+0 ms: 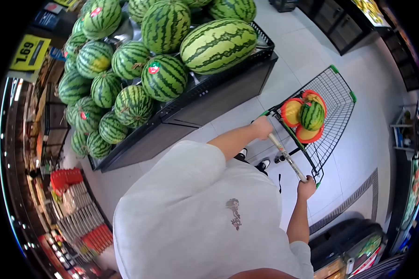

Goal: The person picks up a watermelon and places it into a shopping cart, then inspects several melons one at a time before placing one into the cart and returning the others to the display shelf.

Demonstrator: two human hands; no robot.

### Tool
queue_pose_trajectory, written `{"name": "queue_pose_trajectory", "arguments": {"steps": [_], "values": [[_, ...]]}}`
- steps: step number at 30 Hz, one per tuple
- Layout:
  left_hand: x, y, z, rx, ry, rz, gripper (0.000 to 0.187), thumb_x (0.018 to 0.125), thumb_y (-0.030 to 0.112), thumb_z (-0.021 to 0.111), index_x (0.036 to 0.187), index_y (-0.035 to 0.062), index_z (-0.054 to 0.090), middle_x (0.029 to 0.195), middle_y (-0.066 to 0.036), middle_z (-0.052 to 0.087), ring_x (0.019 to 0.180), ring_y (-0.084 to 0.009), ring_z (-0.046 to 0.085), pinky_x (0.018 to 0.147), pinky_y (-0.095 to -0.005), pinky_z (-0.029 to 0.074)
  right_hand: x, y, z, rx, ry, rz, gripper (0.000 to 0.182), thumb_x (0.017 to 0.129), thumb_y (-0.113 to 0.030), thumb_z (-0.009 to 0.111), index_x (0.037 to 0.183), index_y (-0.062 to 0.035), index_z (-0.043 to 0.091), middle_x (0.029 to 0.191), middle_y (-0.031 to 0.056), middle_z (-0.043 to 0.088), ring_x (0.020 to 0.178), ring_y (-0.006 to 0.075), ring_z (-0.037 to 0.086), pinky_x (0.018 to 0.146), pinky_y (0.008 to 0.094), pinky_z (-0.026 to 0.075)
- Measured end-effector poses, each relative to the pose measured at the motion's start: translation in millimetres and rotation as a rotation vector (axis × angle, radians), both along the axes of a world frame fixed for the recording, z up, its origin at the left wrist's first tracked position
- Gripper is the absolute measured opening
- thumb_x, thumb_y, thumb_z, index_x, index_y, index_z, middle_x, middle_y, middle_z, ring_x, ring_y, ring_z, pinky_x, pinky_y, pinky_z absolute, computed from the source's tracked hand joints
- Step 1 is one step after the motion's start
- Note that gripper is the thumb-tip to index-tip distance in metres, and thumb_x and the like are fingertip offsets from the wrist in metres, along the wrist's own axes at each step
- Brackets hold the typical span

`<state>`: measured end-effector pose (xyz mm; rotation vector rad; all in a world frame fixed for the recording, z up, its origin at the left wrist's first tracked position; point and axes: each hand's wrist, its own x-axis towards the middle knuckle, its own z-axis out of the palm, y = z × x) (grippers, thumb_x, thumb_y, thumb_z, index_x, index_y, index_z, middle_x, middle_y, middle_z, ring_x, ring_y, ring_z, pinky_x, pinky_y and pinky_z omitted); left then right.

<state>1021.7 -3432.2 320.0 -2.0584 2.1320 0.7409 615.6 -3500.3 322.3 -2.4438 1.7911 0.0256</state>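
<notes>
Fingers of both hands, L (262, 127) & R (307, 188), wrapped round cart handle (287, 157), watermelon (311, 115) just beyond.

A supermarket: watermelon display (163, 51), price sign (30, 52), shopping cart (333, 100).

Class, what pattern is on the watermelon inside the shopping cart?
Dark and light green stripes on the watermelon, head view.

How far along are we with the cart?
Done: one watermelon and some orange-rimmed round items lie in the cart. In hand: left hand and right hand grip the cart handle. Left: most of the basket is bare.
</notes>
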Motion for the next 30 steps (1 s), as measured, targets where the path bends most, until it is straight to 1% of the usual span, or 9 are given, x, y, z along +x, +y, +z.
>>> {"name": "queue_pose_trajectory", "arguments": {"steps": [1,2,6,11,14,17,19,25,30], "values": [[-3.5,-9.8,12.7,-0.01,0.004,0.016,0.017,0.072,0.025,0.071,0.08,0.0117,0.078,0.079,-0.012,0.073,0.08,-0.0331,0.071,0.079,-0.0451,0.053,-5.2,-10.6,1.1,-0.046,-0.044,0.005,0.032,0.075,-0.013,0.07,0.106,-0.0099,0.072,0.1,0.0136,0.071,0.1,0.0358,0.064,0.093,0.049,0.048],[-5.3,-16.1,22.7,-0.02,0.007,0.033,0.016,0.072,0.024,0.071,0.08,0.0122,0.078,0.08,-0.011,0.073,0.081,-0.0326,0.071,0.082,-0.0445,0.052,-9.5,-18.5,2.7,-0.169,-0.002,0.069,0.037,0.075,-0.014,0.073,0.112,-0.0116,0.07,0.115,0.013,0.068,0.117,0.0339,0.058,0.105,0.0506,0.042],[-8.5,-39.2,11.2,-0.025,-0.009,0.065,0.018,0.072,0.027,0.073,0.086,0.0162,0.077,0.083,-0.008,0.073,0.089,-0.0281,0.07,0.089,-0.0418,0.047,-1.9,-30.9,-1.5,-0.239,0.042,-0.132,0.033,0.079,-0.021,0.075,0.111,-0.0161,0.071,0.138,0.0098,0.059,0.138,0.0312,0.045,0.114,0.0542,0.033],[-7.0,-25.5,10.5,-0.062,0.011,0.115,0.025,0.071,0.036,0.075,0.086,0.016,0.071,0.086,-0.007,0.071,0.091,-0.0272,0.069,0.088,-0.0421,0.046,7.0,-43.0,16.6,-0.162,0.141,-0.019,0.018,0.083,-0.021,0.069,0.099,-0.0171,0.075,0.119,0.001,0.071,0.135,0.0274,0.049,0.113,0.0523,0.033],[39.2,55.6,-90.6,-0.14,0.068,-0.338,0.037,0.07,0.047,0.076,0.086,0.0141,0.071,0.089,-0.008,0.071,0.095,-0.0265,0.067,0.09,-0.0412,0.045,44.7,195.7,-122.5,-0.115,0.112,-0.438,0.014,0.08,-0.021,0.07,0.093,-0.0178,0.075,0.107,-0.0001,0.071,0.118,0.0226,0.057,0.109,0.0496,0.034],[109.1,114.8,-227.6,-0.073,0.057,-0.734,0.047,0.067,0.056,0.074,0.087,0.0127,0.071,0.092,-0.009,0.07,0.098,-0.026,0.066,0.092,-0.0406,0.044,174.6,396.6,-263.9,0.041,0.102,-0.864,0.015,0.08,-0.02,0.071,0.093,-0.0172,0.076,0.104,0.0014,0.072,0.116,0.0237,0.058,0.108,0.0492,0.034],[133.6,139.4,-258.2,-0.065,0.042,-0.666,0.048,0.068,0.057,0.073,0.086,0.0126,0.072,0.091,-0.009,0.07,0.096,-0.0263,0.066,0.092,-0.0405,0.044,192.5,403.9,-292.4,0.051,0.091,-0.83,0.014,0.08,-0.021,0.071,0.092,-0.0167,0.076,0.103,0.002,0.072,0.114,0.024,0.058,0.108,0.0492,0.034],[137.5,121.7,-212.6,0.004,0.039,-0.537,0.052,0.066,0.059,0.073,0.086,0.0103,0.072,0.092,-0.011,0.071,0.094,-0.0292,0.067,0.092,-0.0412,0.044,184.8,344.9,-246.8,0.009,0.046,-0.732,0.011,0.079,-0.02,0.071,0.087,-0.0144,0.076,0.098,0.0034,0.071,0.106,0.0244,0.06,0.108,0.049,0.033],[172.0,114.8,-236.9,0.012,0.0,-0.499,0.053,0.066,0.058,0.072,0.088,0.0103,0.072,0.089,-0.013,0.072,0.091,-0.0341,0.068,0.091,-0.0448,0.046,207.4,315.0,-263.5,-0.112,-0.027,-0.614,0.009,0.079,-0.019,0.071,0.083,-0.0127,0.076,0.095,0.0031,0.071,0.102,0.0249,0.061,0.109,0.05,0.034]]}}
